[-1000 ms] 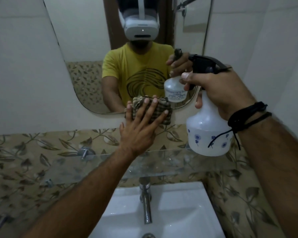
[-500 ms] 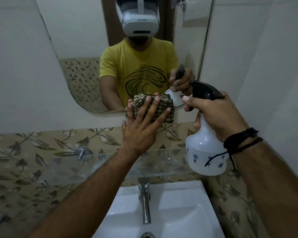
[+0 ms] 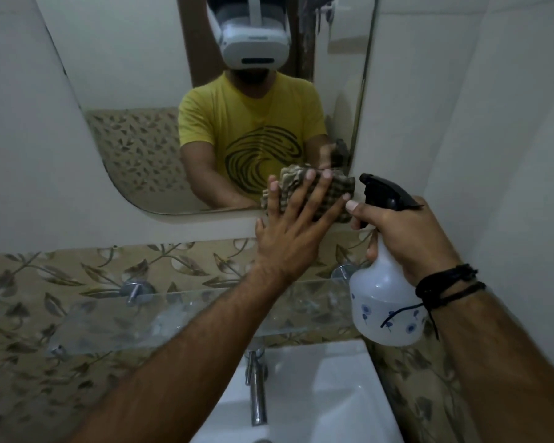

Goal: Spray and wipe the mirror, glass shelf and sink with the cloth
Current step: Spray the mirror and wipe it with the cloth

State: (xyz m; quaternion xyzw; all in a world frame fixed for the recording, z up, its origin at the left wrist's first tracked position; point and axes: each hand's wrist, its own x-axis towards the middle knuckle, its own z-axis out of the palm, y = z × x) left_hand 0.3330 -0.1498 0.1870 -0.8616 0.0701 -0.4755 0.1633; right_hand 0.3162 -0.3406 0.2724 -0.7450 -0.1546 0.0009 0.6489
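Head view: left hand [image 3: 293, 233] flat, fingers straight and spread, pressing folded brown checked cloth [image 3: 314, 195] against lower right corner of rounded wall mirror [image 3: 135, 100]. Right hand [image 3: 410, 235] wrapped around neck of white translucent plastic spray bottle [image 3: 384, 302] w/ blue flower print and black trigger head; index finger extended over trigger, nozzle pointing toward cloth, just beside it. Black cord wristband [image 3: 448, 286] on right wrist. Clear glass shelf [image 3: 173, 318] on metal pegs sits below mirror, under left forearm. White ceramic sink [image 3: 327, 394] w/ chrome tap [image 3: 257, 391] directly beneath shelf. Leaf-pattern tile band [image 3: 61, 270] behind shelf.
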